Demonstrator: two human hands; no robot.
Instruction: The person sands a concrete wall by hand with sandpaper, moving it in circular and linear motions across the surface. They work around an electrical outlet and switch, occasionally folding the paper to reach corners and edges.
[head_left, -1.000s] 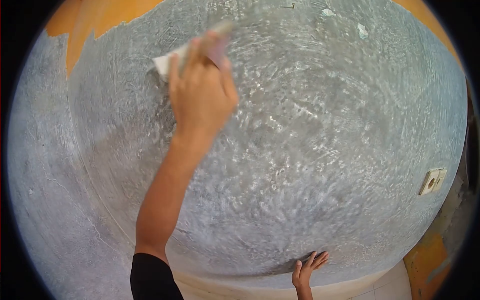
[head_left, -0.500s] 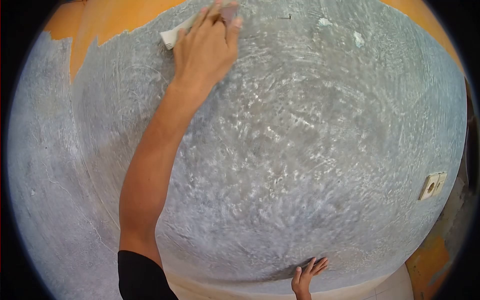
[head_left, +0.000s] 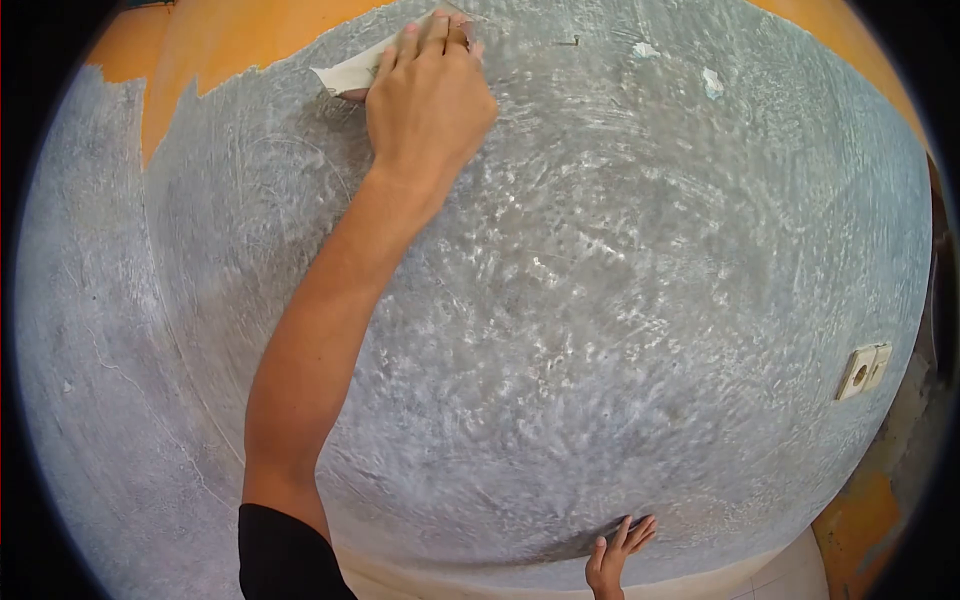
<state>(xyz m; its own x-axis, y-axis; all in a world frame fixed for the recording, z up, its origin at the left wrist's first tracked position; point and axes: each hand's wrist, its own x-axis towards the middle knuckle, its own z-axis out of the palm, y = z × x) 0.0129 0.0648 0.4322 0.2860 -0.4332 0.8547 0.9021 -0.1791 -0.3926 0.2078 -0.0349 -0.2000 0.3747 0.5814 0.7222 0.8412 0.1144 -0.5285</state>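
My left hand [head_left: 425,105] presses a folded sheet of whitish paper with a brownish side [head_left: 352,76], resembling sandpaper, against the upper part of a rough grey wall [head_left: 620,290]. Its fingers lie over the sheet, and the sheet's pale end sticks out to the left. Low on the wall, near the bottom edge of the view, my right hand [head_left: 606,565] rests with its fingers spread and nothing in it. White scuffs and swirls mark the wall between my two hands.
Orange paint [head_left: 240,35] borders the grey at the top left and top right. A small nail [head_left: 575,41] and two pale chips are near the top. A socket plate [head_left: 864,371] is at the right, with pale floor tiles [head_left: 790,575] at the lower right.
My left hand has shifted slightly right and down over the wall, and more of the sheet shows. My right hand stays in almost the same place.
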